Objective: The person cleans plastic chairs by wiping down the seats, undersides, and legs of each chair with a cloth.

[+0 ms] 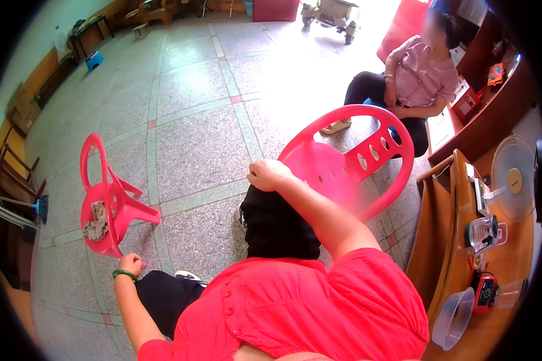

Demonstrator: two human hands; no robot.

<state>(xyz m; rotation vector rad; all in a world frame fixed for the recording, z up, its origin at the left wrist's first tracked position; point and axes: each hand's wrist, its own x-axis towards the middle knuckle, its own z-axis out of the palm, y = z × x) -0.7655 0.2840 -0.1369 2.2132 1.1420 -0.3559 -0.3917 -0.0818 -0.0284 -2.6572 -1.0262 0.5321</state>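
Note:
My left hand (pixel 130 265), with a green bangle at its wrist, is by my left knee with the fingers curled in. Nothing shows in it. Just beyond it stands a small pink plastic chair (pixel 123 219), with a crumpled grey cloth (pixel 96 221) on its seat. My right hand (pixel 270 175) rests on my right knee, closed in a loose fist. No object is visible in its fingers. A larger pink plastic chair (pixel 325 162) with an oval-holed backrest stands beside my right forearm, which hides part of it.
Another person (pixel 424 78) sits at the upper right. A wooden cabinet (pixel 439 222) on the right bears a fan (pixel 515 177), a clear plastic tub (pixel 453 319) and a red device (pixel 485 293). A blue stool (pixel 94 60) and a broom (pixel 41 209) stand far left.

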